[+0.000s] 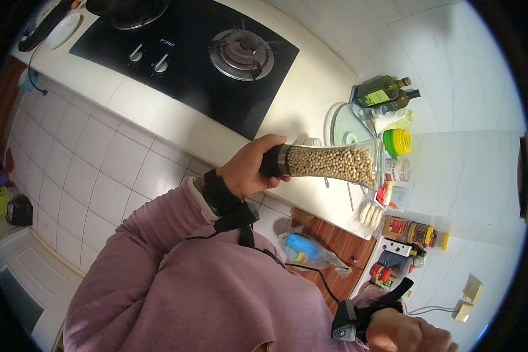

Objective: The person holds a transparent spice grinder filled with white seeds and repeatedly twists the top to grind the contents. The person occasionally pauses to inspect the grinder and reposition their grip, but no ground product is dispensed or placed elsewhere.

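Observation:
My left hand (251, 165) is wrapped around the black head of a glass pepper grinder (334, 163). The grinder lies sideways in the air, its wide glass base towards the tiled wall. Pale round grains, like white peppercorns, fill much of it, and a metal band circles its neck. At the lower right is my right hand (409, 332), close to the camera, fingers curled and partly cut off by the picture's edge; whether it holds anything is hidden. Behind the grinder, a clear glass lid (352, 121) and a small white-capped container (311, 141) are on the counter (290, 105).
A black gas hob (185, 88) with a burner (242, 55) is set in the counter. Along the wall stand green oil bottles (380, 92), a yellow-lidded green container (397, 141) and several jars (420, 233). A plastic bag (308, 251) hangs by wooden cabinet doors (334, 237).

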Action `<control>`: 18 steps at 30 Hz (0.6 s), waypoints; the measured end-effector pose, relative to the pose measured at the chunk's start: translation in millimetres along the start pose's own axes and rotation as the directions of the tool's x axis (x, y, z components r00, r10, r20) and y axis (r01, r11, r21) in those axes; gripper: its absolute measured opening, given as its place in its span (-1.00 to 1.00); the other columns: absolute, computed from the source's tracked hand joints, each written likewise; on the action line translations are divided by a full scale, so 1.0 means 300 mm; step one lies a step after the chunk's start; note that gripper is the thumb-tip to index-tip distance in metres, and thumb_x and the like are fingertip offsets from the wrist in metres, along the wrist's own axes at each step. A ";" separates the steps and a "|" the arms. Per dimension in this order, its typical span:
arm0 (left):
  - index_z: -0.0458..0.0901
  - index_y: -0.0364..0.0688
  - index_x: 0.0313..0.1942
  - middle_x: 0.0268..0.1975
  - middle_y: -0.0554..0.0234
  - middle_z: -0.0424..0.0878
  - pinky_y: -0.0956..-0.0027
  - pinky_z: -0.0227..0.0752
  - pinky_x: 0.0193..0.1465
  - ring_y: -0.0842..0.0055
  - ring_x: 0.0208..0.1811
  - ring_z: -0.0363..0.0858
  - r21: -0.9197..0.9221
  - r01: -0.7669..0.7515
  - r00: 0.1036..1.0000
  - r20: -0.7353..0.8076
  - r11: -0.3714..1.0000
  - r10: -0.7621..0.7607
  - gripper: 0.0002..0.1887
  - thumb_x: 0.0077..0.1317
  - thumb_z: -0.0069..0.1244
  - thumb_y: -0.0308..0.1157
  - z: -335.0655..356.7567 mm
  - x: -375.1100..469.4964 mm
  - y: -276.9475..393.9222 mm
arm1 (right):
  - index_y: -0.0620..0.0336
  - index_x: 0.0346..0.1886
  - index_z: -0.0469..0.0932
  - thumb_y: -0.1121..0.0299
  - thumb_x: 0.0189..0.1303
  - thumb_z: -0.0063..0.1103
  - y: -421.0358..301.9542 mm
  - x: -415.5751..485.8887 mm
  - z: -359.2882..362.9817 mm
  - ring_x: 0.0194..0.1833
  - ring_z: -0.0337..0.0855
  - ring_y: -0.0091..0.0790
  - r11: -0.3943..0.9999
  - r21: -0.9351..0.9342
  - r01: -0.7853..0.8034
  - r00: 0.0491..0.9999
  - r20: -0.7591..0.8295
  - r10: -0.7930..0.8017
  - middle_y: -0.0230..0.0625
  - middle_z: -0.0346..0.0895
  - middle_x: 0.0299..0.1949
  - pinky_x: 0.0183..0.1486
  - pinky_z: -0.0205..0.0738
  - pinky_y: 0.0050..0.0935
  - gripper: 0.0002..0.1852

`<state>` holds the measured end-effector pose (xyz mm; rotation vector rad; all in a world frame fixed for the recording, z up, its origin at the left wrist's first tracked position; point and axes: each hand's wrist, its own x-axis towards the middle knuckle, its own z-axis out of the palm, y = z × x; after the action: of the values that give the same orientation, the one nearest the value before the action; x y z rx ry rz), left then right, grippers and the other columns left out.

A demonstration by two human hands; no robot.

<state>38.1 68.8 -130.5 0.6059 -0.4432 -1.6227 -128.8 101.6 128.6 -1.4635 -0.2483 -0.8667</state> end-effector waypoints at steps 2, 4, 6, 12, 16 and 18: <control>0.28 -0.23 0.12 -0.11 0.12 0.48 0.35 0.46 -0.10 0.42 -0.15 0.55 0.016 -0.027 1.000 0.002 1.000 0.027 -0.39 0.04 0.17 -0.51 0.000 0.000 0.001 | 0.07 -0.05 0.55 0.39 0.24 0.16 0.049 -0.014 -0.025 -0.04 0.54 -0.48 0.949 0.106 0.297 0.952 0.041 -0.302 -0.48 0.50 -0.01 0.00 0.49 -0.51 -0.79; 0.30 -0.22 0.10 -0.12 0.13 0.48 0.37 0.45 -0.14 0.43 -0.17 0.55 0.035 -0.053 0.999 0.001 0.998 0.053 -0.44 0.07 0.14 -0.48 -0.002 0.001 0.004 | 0.05 -0.01 0.53 0.48 0.18 0.22 0.061 -0.056 -0.039 0.05 0.49 -0.56 0.927 0.136 0.351 0.929 0.076 -0.363 -0.55 0.48 0.05 -0.04 0.51 -0.53 -0.71; 0.32 -0.22 0.07 -0.14 0.13 0.49 0.39 0.44 -0.19 0.43 -0.19 0.55 0.053 -0.078 0.997 0.000 0.996 0.078 -0.48 0.10 0.12 -0.45 -0.004 0.001 0.007 | 0.05 -0.01 0.53 0.46 0.18 0.23 0.061 -0.105 -0.050 0.00 0.52 -0.56 0.910 0.063 0.410 0.906 0.091 -0.414 -0.54 0.51 0.01 -0.10 0.53 -0.52 -0.71; 0.36 -0.20 0.01 -0.19 0.16 0.50 0.45 0.40 -0.32 0.46 -0.26 0.55 0.178 -0.207 0.978 0.009 0.962 0.209 -0.61 0.18 0.03 -0.35 -0.002 -0.007 0.010 | 0.07 -0.12 0.54 0.27 0.28 0.01 -0.114 -0.056 -0.033 -0.14 0.57 -0.40 0.752 -0.545 -0.371 0.911 -0.056 0.409 -0.35 0.58 -0.18 -0.24 0.49 -0.40 -0.80; 0.39 -0.19 -0.04 -0.22 0.17 0.51 0.49 0.38 -0.41 0.47 -0.30 0.55 0.400 -0.397 0.913 0.076 0.826 0.402 -0.68 0.24 -0.02 -0.28 0.008 -0.016 0.014 | 0.20 0.05 0.43 0.06 0.30 -0.05 -0.020 0.043 -0.231 0.08 0.46 0.08 -0.060 -0.966 0.253 0.863 0.197 0.465 0.03 0.46 0.05 0.10 0.30 0.01 -0.56; 0.41 -0.19 -0.06 -0.24 0.18 0.52 0.51 0.37 -0.45 0.48 -0.33 0.54 0.505 -0.504 0.851 0.156 0.701 0.501 -0.70 0.26 -0.05 -0.25 0.015 -0.017 0.016 | 0.19 0.02 0.50 -0.15 0.25 -0.03 0.067 0.074 -0.373 0.05 0.49 0.11 -0.098 -0.891 0.442 0.825 0.362 0.435 0.05 0.43 0.10 0.08 0.38 -0.06 -0.43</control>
<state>39.4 72.9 -123.5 0.8044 -0.9956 -0.9578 -140.0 -12.5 111.3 -3.3512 0.0739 -0.4163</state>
